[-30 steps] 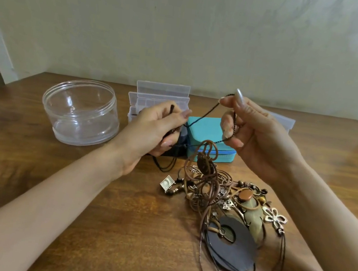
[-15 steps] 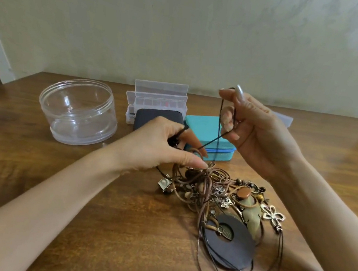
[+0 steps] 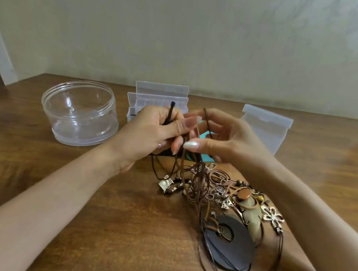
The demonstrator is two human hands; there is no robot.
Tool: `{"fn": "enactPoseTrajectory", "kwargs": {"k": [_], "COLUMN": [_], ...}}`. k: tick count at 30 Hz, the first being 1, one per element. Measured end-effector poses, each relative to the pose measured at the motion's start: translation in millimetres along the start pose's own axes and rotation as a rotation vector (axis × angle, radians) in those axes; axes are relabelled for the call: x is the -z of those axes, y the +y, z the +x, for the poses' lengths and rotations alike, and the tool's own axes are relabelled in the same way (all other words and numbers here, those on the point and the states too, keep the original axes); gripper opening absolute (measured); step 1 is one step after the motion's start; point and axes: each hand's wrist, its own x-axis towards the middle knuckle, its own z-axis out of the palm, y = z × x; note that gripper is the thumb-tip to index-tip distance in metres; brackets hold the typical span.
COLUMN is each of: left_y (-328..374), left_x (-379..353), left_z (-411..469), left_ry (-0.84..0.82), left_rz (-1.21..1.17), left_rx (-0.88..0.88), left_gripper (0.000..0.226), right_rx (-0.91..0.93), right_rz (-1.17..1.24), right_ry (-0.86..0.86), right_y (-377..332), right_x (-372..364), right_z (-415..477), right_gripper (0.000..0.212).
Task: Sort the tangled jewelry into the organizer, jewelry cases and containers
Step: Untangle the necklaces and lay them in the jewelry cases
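Brown and black cords led up from the tangled jewelry (image 3: 218,192) on the wooden table (image 3: 33,161) into both hands. The left hand (image 3: 149,131) was clenched around a black cord (image 3: 171,111), whose end poked up above the fist. The right hand (image 3: 225,139) had a thin dark cord (image 3: 206,118) hooked over its curled fingers, thumb stretched out. Behind them stood the clear organizer (image 3: 161,92) and a mostly hidden teal case (image 3: 203,158), with a round clear container (image 3: 78,113) off to the left.

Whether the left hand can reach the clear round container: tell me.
Probably yes: only bare table lies between the left hand and the clear round container. But it grips a black cord from the tangle, which might drag along.
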Motion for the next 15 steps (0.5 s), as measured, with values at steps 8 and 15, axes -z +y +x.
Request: {"fn": "enactPoseTrajectory", "kwargs": {"k": [8, 15], "left_y": [-6, -7], "left_x": [3, 12], "left_z": [2, 3], "left_ry": [0.102, -0.013], "left_rz": [0.178, 0.413], "left_rx": [-0.138, -0.102], "left_gripper": [0.032, 0.014], "right_rx": [0.05, 0.009], "right_rz": [0.044, 0.134], "right_ry": [0.123, 0.325], "right_y": [0, -6], "right_x": [-3, 6], "right_z": [1, 1], "right_gripper": [0.025, 0.026]}}
